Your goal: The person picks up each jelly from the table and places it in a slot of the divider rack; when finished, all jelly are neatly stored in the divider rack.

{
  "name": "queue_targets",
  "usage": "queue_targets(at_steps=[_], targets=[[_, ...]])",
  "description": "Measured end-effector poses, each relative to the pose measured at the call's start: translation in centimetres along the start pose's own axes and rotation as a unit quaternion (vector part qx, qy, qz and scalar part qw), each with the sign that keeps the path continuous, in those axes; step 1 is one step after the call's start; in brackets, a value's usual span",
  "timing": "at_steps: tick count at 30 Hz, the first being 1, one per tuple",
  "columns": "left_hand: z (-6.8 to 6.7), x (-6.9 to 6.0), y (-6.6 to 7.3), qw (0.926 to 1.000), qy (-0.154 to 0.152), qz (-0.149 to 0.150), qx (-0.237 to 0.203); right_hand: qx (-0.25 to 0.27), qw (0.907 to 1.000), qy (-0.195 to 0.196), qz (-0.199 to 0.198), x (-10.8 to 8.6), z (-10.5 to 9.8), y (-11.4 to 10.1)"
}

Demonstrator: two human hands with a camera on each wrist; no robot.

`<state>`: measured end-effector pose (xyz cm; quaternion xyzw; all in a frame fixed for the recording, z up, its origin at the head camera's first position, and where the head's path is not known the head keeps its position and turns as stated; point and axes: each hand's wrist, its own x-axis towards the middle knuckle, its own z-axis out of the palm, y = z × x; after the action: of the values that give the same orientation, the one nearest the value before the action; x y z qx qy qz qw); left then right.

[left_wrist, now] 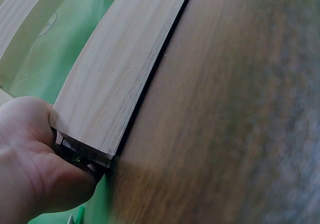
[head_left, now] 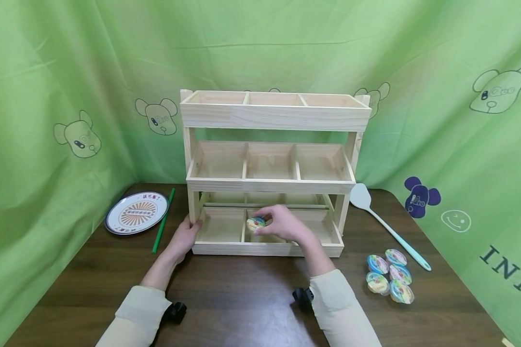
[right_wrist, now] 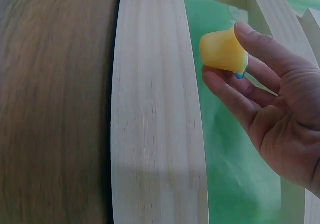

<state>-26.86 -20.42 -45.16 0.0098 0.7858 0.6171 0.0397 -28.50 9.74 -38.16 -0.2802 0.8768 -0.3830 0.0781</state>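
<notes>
Within right grip [right_wrist: 280, 84], yellow cup [right_wrist: 221, 50], printed lid [head_left: 255, 223]

The left arm [head_left: 158, 274] and right arm [head_left: 319, 255] reach toward the wooden shelf [head_left: 271, 185] from its near side, bare beyond pale sleeves [head_left: 346, 308]. The left hand [head_left: 185, 237] grips the shelf's lower left end, its fingers partly hidden. The right hand [head_left: 285, 224] is over the shelf's lowest tier, near the middle, turned leftward, thumb and fingertips curled in a pinch
</notes>
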Motion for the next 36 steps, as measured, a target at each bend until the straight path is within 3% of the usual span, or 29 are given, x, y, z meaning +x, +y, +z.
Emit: queue_targets(at_steps=[26, 29, 32, 36], targets=[[-0.1, -0.1, -0.2, 0.9999, 0.006, 0.011, 0.003, 0.007, 1.0, 0.002, 0.003, 2.5, 2.4, -1.3], [-0.3, -0.2, 0.1, 0.9999, 0.005, 0.008, 0.003, 0.005, 1.0, 0.001, 0.0, 3.0, 2.8, -1.5], [-0.3, -1.0, 1.5, 1.0, -0.001, 0.002, 0.0, 0.004, 1.0, 0.002, -0.003, 3.3, 3.2, -1.6], [0.0, -0.9, 1.3, 1.0, 0.0, 0.001, -0.002, -0.005, 0.9999, 0.011, 0.001, 3.8, 3.7, -1.6]])
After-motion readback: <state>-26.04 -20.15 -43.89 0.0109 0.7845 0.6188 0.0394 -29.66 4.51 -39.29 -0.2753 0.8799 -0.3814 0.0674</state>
